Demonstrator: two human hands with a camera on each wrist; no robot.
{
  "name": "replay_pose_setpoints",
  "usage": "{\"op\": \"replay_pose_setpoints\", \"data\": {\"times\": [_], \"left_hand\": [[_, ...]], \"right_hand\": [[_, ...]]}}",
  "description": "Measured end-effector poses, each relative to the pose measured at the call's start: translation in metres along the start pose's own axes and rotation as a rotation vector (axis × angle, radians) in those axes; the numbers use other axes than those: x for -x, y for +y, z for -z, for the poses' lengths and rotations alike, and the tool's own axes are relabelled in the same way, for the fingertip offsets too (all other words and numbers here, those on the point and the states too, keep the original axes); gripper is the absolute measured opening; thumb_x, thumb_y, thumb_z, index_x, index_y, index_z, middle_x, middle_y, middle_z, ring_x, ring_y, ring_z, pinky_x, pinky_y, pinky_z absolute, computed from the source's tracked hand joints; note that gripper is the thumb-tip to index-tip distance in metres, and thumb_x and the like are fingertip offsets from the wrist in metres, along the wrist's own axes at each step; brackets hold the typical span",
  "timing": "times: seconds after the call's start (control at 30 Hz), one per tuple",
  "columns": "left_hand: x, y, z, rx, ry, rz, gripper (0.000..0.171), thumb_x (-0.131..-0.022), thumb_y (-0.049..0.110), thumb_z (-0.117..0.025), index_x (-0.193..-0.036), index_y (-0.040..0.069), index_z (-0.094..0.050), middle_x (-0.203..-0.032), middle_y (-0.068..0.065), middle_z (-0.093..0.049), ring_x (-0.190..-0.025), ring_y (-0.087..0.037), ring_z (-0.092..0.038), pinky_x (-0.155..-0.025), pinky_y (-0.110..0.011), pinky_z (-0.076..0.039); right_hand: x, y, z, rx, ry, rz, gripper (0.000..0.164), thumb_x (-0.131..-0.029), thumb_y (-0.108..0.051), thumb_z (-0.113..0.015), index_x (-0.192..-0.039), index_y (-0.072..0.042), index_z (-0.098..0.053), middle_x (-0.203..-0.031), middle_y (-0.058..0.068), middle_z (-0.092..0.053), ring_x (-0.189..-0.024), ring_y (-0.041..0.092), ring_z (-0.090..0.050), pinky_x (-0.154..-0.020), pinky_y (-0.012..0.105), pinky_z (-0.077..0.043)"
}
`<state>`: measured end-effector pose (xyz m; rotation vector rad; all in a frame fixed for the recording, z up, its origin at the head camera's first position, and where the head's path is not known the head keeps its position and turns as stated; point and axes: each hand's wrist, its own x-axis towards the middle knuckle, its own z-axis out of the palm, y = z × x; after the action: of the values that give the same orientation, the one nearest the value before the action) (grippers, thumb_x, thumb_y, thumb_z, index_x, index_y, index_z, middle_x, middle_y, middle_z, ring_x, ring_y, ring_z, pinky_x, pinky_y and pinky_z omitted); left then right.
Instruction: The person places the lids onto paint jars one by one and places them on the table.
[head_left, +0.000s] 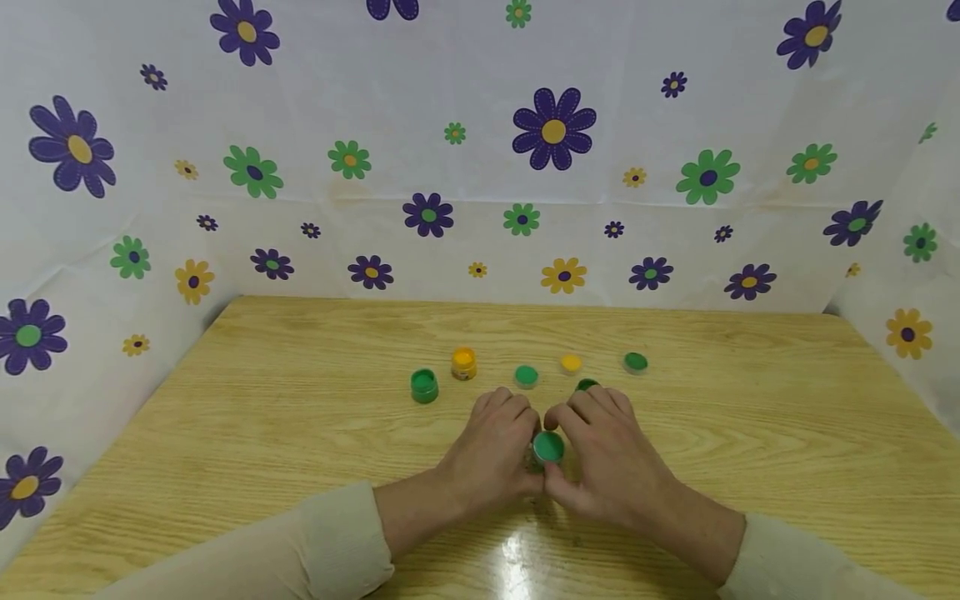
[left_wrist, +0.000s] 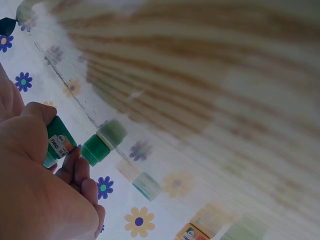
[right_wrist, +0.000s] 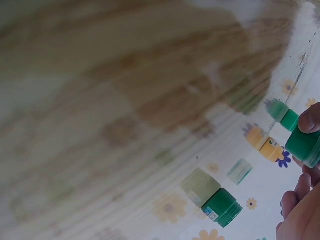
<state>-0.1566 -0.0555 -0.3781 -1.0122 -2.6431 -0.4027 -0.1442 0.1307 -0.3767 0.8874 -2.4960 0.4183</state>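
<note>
Near the front middle of the table, both hands are at a small green paint jar [left_wrist: 61, 139] with a label; its green, clear-rimmed lid [head_left: 549, 447] faces up in the head view. My left hand [head_left: 491, 446] grips the jar from the left with curled fingers. On the other side, my right hand [head_left: 611, 450] pinches around the lid, thumb in front and index finger behind. Just beyond the right knuckles, a dark green jar [head_left: 587, 384] shows only its top, the rest hidden by that hand. The right wrist view catches the held jar's green body [right_wrist: 303, 146] at its edge.
Farther back stand an open green jar [head_left: 424, 386] and an open yellow jar [head_left: 464, 363]. To their right lie a green lid [head_left: 527, 377], a yellow lid [head_left: 571, 363] and a dark green lid [head_left: 636, 362]. A flowered cloth [head_left: 480, 100] walls the wooden table's back and sides.
</note>
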Motion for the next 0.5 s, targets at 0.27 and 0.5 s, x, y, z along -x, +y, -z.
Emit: {"op": "replay_pose_setpoints", "data": {"times": [0.27, 0.5], "left_hand": [[0.0005, -0.0002, -0.0004, 0.01, -0.002, -0.006, 0.04, -0.073, 0.046, -0.085, -0.083, 0.014, -0.062, -0.08, 0.006, -0.052, -0.08, -0.011, -0.042, -0.083, -0.03, -0.039], [0.0006, 0.0009, -0.0006, -0.003, -0.012, -0.003, 0.04, -0.074, 0.044, -0.085, -0.084, 0.013, -0.062, -0.082, 0.005, -0.053, -0.082, -0.012, -0.043, -0.087, -0.032, -0.041]], "right_hand": [[-0.0003, -0.001, 0.0, 0.021, 0.005, 0.001, 0.023, -0.074, -0.032, -0.068, -0.09, -0.017, -0.062, -0.084, -0.007, -0.052, -0.085, 0.014, -0.045, -0.088, 0.039, -0.038], [-0.0005, -0.0012, -0.0009, 0.015, 0.015, -0.002, 0.02, -0.075, -0.034, -0.067, -0.086, -0.019, -0.059, -0.084, -0.006, -0.054, -0.083, 0.014, -0.044, -0.086, 0.037, -0.037]]}}
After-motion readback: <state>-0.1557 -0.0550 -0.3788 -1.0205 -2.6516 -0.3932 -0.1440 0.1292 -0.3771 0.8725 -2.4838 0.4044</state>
